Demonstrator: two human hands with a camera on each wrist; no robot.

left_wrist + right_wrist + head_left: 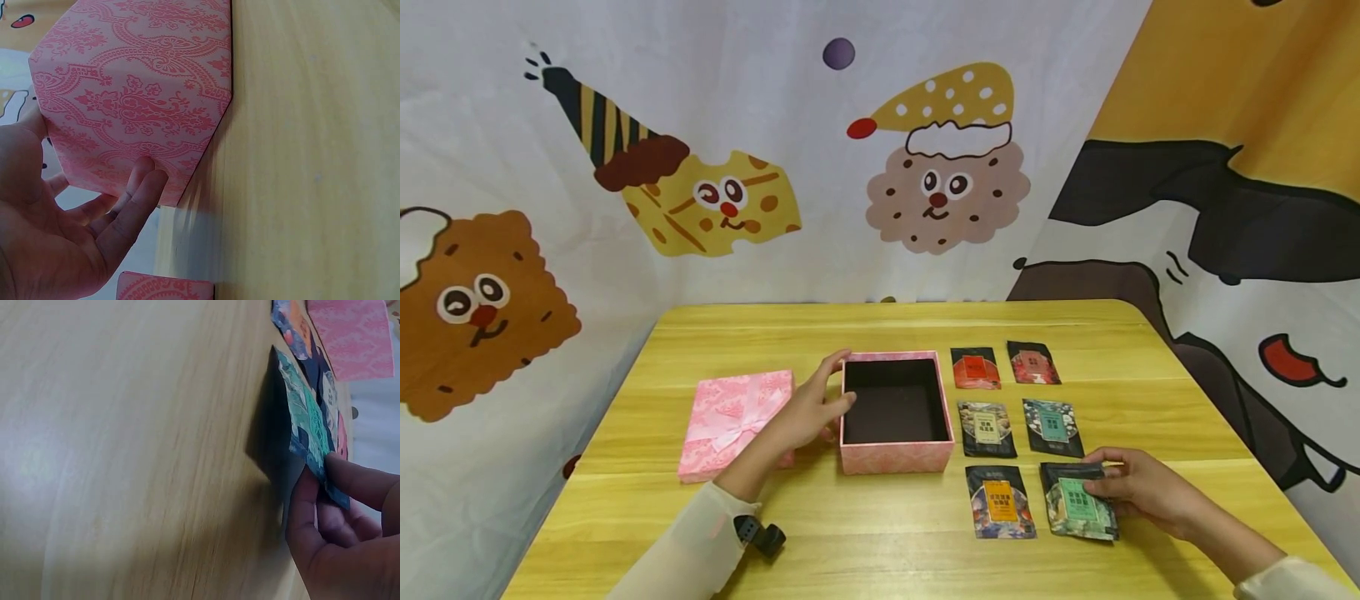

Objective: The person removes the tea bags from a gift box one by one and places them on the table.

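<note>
An open pink patterned gift box (895, 457) with a black inside stands mid-table. My left hand (808, 406) holds its left wall, one digit over the rim. In the left wrist view the left hand (69, 231) has fingertips against the box's outer side (137, 100). My right hand (1150, 492) pinches the right edge of a black-and-green packet (1078, 504) at the near right. In the right wrist view that packet (306, 415) is tilted off the table between thumb and fingers of the right hand (350, 531), casting a shadow.
Left of the box lies a pink lid (718, 417) with a ribbon bow. Several more packets lie flat in rows right of the box, including an orange-labelled one (1000, 502) and a teal-labelled one (1052, 427). A cartoon-printed cloth (820, 275) hangs behind the wooden table (880, 550).
</note>
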